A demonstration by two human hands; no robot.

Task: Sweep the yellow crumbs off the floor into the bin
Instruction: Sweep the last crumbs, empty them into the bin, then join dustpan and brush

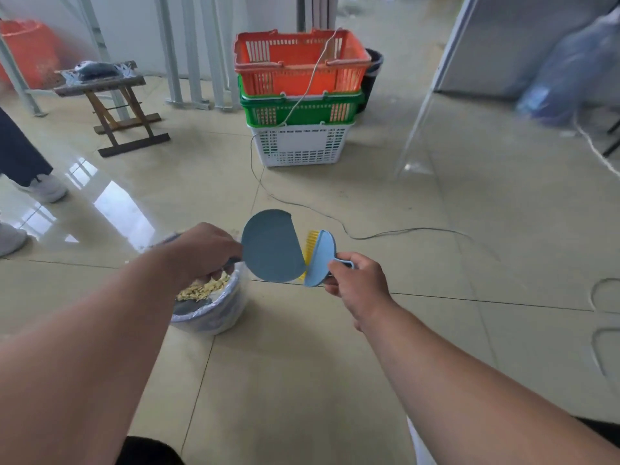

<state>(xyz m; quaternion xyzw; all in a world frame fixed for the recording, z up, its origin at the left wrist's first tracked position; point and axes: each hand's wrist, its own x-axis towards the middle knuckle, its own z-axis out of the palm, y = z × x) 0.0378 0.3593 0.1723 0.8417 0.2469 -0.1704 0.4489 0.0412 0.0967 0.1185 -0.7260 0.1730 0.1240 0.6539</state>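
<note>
Glossy floor [302, 364] looks swept. Our left hand [204, 251] fingers grip the dustpan [270, 248], right hand [359, 280] fingers grip the brush [318, 260]; crumbs [201, 290] sit below the left fingers in the bin [214, 317]. We should tip the pan fully and flick the remnants down.

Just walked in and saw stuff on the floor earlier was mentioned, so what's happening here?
A person is clearing up. The left hand holds a blue dustpan tipped up beside a lined bin, where yellow crumbs already lie. The right hand holds a small blue brush with yellow bristles against the pan.
</note>
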